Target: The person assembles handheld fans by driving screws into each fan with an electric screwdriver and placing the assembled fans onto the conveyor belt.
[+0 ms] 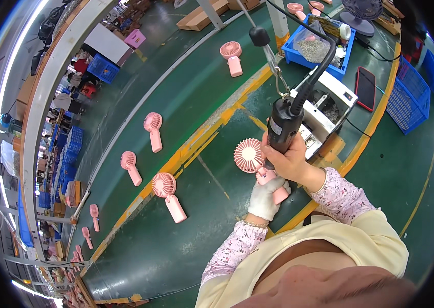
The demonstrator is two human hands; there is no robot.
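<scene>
My left hand (pixel 263 201), in a white glove, is closed around the handle of a pink handheld fan (pixel 248 155), its round grille facing up. Bare-fingered, my right hand (pixel 294 162) grips a black electric screwdriver (pixel 284 122), which hangs upright from a metal hook with a thick cable at its top. The screwdriver's lower end is over the fan's neck; its tip is hidden by my fingers. To the left, another pink fan (pixel 176 208) lies by the yellow edge strip of the green worktop (pixel 196 246).
Several more pink fans (pixel 156 139) lie on the green conveyor belt (pixel 186 97) beyond the strip. At my right stand a white metal box (pixel 348 84) with small screws, a red-edged phone (pixel 365 88), a blue tray (pixel 292 54) of parts and a dark desk fan (pixel 363 25). Blue crates (pixel 409 97) stand beyond.
</scene>
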